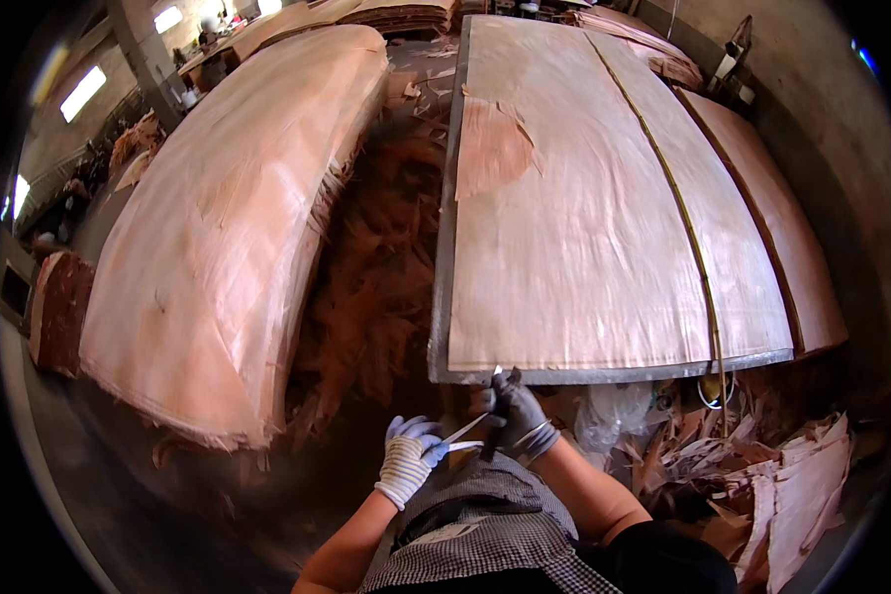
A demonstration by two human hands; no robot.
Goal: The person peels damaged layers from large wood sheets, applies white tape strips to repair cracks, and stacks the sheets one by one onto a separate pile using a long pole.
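Note:
In front of my body, my left hand [412,458] wears a striped white and blue-grey glove and is closed around a thin pale strip [465,429]. The strip slants up toward my right hand [517,414], which has a dark grey glove with a pale cuff. Those fingers are curled at the near edge of the table, around something dark and too small to make out. Just beyond them, a large pale wood veneer sheet [584,267] lies flat on the grey-edged table [604,376]. A torn reddish veneer piece [495,147] rests on its far left part.
To the left stands a tall stack of veneer sheets [228,228] with ragged edges. Shredded veneer scraps [376,267] fill the gap between. A long thin rod [668,173] lies along the sheet. More scraps [782,495] and clear plastic [612,416] are at lower right.

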